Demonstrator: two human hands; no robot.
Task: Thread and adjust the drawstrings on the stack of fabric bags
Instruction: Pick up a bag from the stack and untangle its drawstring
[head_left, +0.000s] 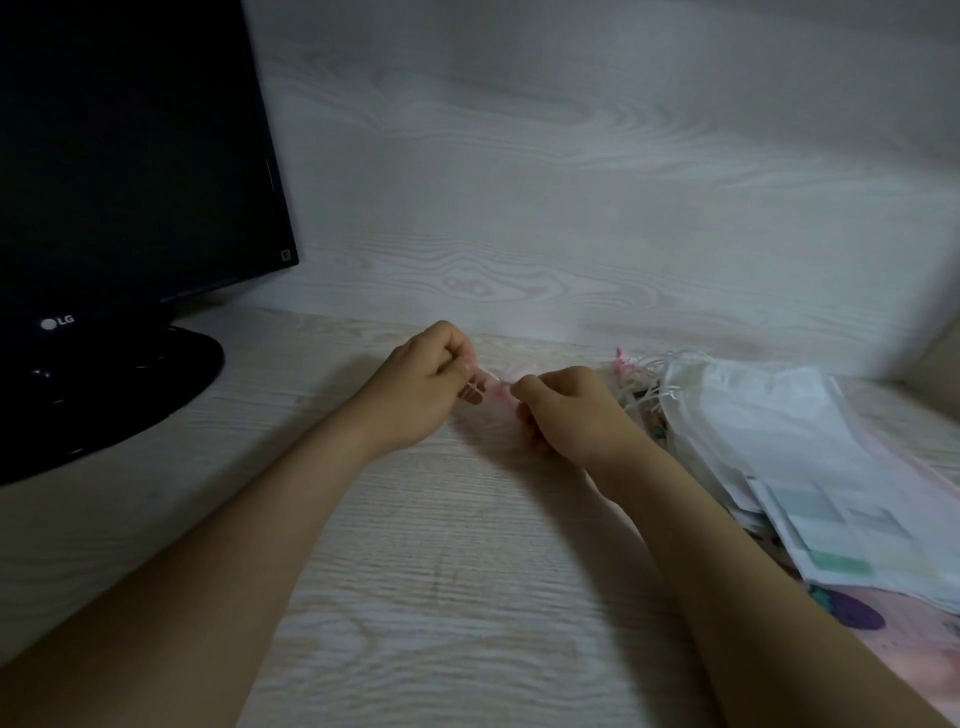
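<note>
A sheer pink bag (496, 389) lies on the pale wooden desk near its back edge, stretched between my two hands. My left hand (423, 387) pinches the bag's left end with curled fingers. My right hand (563, 410) grips its right end, fingers curled under. The bag is thin and blurred, and its drawstring cannot be made out. To the right lies a stack of sheer white fabric bags (779, 447) with white drawstrings (660, 374) and a bit of pink ribbon (623, 361) bunched at its far left end.
A black monitor (130, 156) on a round black base (119, 384) stands at the left. A pale wood-grain wall (571, 182) rises behind the desk (441, 571). Pink patterned fabric (893, 639) lies under the stack at the lower right.
</note>
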